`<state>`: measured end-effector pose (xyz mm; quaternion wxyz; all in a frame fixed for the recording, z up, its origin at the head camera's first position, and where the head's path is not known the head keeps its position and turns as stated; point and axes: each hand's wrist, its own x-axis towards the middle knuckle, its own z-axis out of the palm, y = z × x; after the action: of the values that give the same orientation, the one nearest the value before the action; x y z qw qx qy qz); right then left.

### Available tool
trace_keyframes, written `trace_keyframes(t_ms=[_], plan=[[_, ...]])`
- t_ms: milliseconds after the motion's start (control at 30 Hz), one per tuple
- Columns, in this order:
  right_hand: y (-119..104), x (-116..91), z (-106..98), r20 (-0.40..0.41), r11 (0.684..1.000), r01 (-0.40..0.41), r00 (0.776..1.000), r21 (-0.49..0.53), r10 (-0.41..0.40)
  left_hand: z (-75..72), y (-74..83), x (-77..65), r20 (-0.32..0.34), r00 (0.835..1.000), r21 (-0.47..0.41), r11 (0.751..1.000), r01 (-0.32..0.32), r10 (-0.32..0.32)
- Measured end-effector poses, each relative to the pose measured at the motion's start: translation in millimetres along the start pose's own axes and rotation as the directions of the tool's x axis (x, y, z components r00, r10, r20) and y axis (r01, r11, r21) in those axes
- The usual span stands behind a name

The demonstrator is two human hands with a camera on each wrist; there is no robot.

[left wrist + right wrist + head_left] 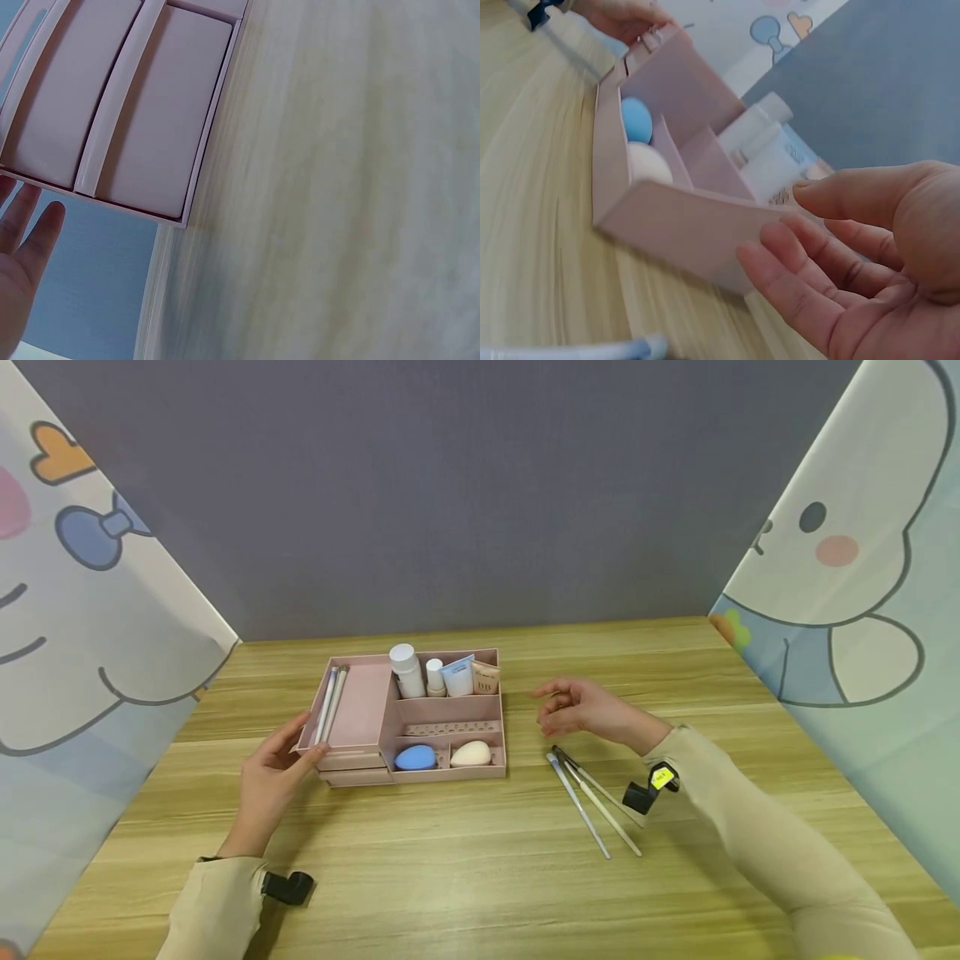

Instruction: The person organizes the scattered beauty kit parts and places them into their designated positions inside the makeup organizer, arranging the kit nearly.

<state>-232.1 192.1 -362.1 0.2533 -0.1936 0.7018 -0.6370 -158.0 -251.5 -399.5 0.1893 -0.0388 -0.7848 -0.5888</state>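
A pink makeup organizer (365,693) stands on the table, its left tray holding makeup brushes (327,706). My left hand (272,774) rests at its front left corner, thumb near the front rim, fingers straight against the left side. In the left wrist view, fingertips (49,217) touch the wall beside two drawers (169,97). Right of the organizer, my right hand (581,708) hovers with nothing in its loosely bent fingers. Just below it, several loose makeup brushes (600,806) lie fanned out on the wood.
The organizer's back compartment holds a white bottle (407,672), a smaller bottle (436,678), a blue-white tube (458,678) and a beige tube (485,678). In front sit blue (416,757) and cream (471,754) makeup sponges. A grey wall (480,502) rises behind the table.
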Motion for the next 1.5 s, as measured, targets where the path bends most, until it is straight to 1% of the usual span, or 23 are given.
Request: trace_keyframes(t_ms=[233, 433, 633, 767, 867, 1067, 1300, 1500], plan=[[14.8, -9.3, -13.0, 0.014, 0.997, -0.048, 0.999, -0.053, 0.049, 0.0, -1.2, 0.3, -0.004, 1.0, -0.019, 1.0, -0.007, 0.007], [21.6, -20.8, -20.4, 0.018, 0.99, -0.067, 0.997, -0.123, 0.07, -0.3, -1.7, 0.5, 0.004, 1.0, -0.01, 1.0, -0.012, 0.013], [28.5, -30.3, -26.0, 0.036, 0.986, -0.103, 0.993, -0.132, 0.109, -0.4, -1.8, 0.9, 0.0, 1.0, -0.009, 1.0, -0.013, 0.013], [33.6, -35.1, -28.1, 0.045, 0.979, -0.126, 0.99, -0.157, 0.134, -0.2, -1.7, 1.0, 0.001, 1.0, -0.017, 1.0, -0.012, 0.012], [36.4, -38.1, -28.4, 0.033, 0.968, -0.151, 0.987, -0.2, 0.16, -0.1, -2.3, 1.1, -0.001, 1.0, -0.022, 1.0, -0.016, 0.016], [40.8, -44.0, -25.0, 0.023, 0.954, -0.182, 0.981, -0.24, 0.193, -0.4, -3.2, 1.3, 0.004, 1.0, -0.023, 1.0, -0.016, 0.017], [43.9, -47.4, -19.6, 0.009, 0.925, -0.179, 0.981, -0.337, 0.193, -1.0, -2.8, 1.0, 0.009, 1.0, -0.001, 1.0, -0.015, 0.015], [41.8, -47.7, -11.9, -0.014, 0.907, -0.181, 0.982, -0.38, 0.19, -0.3, -2.3, 1.3, 0.0, 1.0, -0.029, 0.999, -0.014, 0.014]])
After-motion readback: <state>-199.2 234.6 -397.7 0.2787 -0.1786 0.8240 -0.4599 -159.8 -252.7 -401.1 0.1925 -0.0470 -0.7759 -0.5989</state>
